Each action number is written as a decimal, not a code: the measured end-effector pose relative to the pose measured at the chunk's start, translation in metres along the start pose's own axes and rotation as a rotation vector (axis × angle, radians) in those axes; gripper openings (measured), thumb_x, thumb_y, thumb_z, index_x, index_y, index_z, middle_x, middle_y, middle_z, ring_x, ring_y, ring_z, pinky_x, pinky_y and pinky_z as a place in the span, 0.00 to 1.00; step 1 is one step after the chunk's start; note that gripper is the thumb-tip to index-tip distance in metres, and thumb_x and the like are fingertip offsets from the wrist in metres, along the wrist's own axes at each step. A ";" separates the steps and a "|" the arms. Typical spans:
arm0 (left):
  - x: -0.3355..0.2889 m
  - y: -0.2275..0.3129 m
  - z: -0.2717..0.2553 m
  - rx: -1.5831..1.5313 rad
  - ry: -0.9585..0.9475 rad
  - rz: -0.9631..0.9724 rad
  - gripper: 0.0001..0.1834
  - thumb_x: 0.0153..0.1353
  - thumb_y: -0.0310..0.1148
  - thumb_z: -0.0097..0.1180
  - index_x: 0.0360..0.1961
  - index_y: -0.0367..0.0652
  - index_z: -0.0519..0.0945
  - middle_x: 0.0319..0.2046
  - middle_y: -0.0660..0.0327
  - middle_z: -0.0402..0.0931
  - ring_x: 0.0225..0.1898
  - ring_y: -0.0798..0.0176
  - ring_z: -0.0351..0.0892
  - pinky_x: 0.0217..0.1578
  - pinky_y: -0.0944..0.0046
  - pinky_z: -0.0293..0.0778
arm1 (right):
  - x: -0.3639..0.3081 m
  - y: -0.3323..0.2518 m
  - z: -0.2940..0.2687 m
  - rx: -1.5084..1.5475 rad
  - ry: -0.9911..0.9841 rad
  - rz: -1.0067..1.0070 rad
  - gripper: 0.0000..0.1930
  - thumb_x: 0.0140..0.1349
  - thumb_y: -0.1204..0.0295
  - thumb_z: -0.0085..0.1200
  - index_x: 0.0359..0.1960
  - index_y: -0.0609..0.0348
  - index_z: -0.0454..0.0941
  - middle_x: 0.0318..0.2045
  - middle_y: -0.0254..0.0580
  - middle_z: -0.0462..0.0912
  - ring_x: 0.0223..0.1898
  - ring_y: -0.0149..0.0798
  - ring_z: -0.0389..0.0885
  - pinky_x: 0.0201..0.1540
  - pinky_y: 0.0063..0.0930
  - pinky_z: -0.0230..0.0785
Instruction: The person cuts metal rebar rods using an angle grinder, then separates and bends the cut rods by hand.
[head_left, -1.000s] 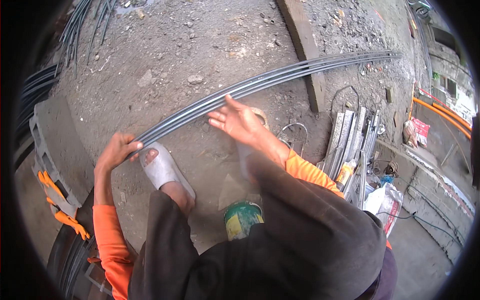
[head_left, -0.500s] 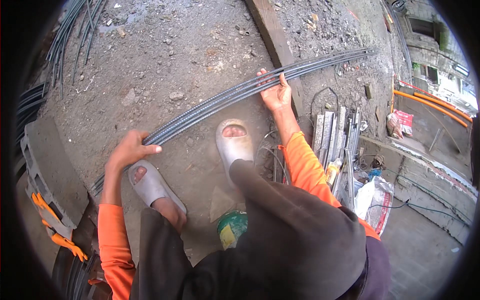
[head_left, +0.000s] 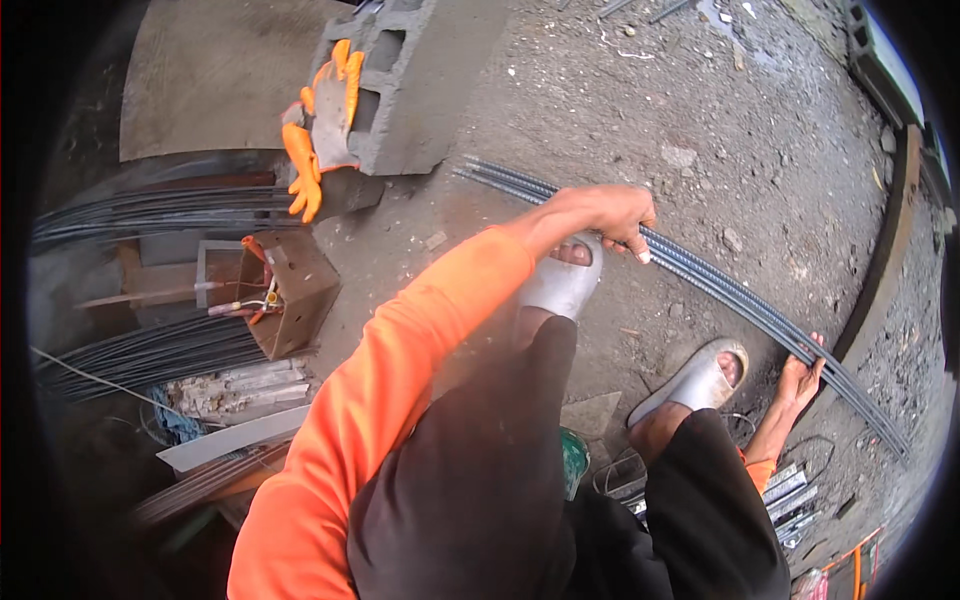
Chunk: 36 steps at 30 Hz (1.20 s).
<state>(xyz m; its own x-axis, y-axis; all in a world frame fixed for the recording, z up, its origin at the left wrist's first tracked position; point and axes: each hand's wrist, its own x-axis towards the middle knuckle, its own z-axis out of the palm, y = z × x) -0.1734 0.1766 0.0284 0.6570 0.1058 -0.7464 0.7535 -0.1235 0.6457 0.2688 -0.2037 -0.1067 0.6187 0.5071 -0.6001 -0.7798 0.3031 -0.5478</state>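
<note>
A bundle of several dark ribbed steel rebars (head_left: 727,291) runs slantwise over the dirt ground, from near a concrete block to the lower right. My left hand (head_left: 612,212) is closed around the bundle toward its left end, above my left slipper (head_left: 563,277). Farther right, my right hand (head_left: 797,380) grips the same rebars from beneath, with its fingertips showing on their far side. The right slipper (head_left: 690,380) stands between the two hands, on the near side of the bundle.
Orange-and-grey work gloves (head_left: 328,120) lie on the hollow concrete block (head_left: 425,90). More thin rods (head_left: 170,215) and an open cardboard box (head_left: 303,290) with tools are at the left. A long timber (head_left: 885,245) crosses the right side. Metal channels (head_left: 790,500) lie below my right hand.
The view has swung to the left, so the block, gloves and box now show more fully. Both hands remain on the rebars.
</note>
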 end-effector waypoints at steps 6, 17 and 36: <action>-0.013 -0.029 -0.011 -0.007 0.043 -0.025 0.22 0.53 0.44 0.75 0.36 0.35 0.84 0.22 0.59 0.83 0.24 0.63 0.82 0.27 0.60 0.76 | -0.008 0.034 0.032 -0.011 0.065 0.026 0.24 0.75 0.66 0.51 0.67 0.67 0.68 0.66 0.51 0.74 0.69 0.45 0.70 0.70 0.43 0.62; -0.034 -0.049 -0.015 0.031 0.077 -0.016 0.22 0.52 0.45 0.76 0.30 0.34 0.83 0.22 0.58 0.83 0.23 0.64 0.81 0.26 0.59 0.75 | -0.025 0.057 0.033 0.039 -0.056 0.112 0.23 0.76 0.64 0.49 0.67 0.65 0.70 0.64 0.50 0.76 0.67 0.43 0.71 0.70 0.41 0.61; -0.037 -0.064 -0.024 -0.105 -0.006 -0.052 0.18 0.53 0.42 0.77 0.29 0.37 0.84 0.20 0.62 0.81 0.20 0.70 0.78 0.23 0.66 0.73 | -0.038 0.070 0.048 0.022 -0.015 0.093 0.23 0.75 0.65 0.51 0.66 0.65 0.70 0.64 0.49 0.75 0.66 0.43 0.72 0.70 0.41 0.62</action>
<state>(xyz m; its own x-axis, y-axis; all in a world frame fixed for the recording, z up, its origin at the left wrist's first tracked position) -0.2450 0.2043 0.0187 0.6172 0.1031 -0.7800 0.7850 -0.0137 0.6193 0.1857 -0.1630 -0.0944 0.5417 0.5462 -0.6389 -0.8360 0.2713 -0.4770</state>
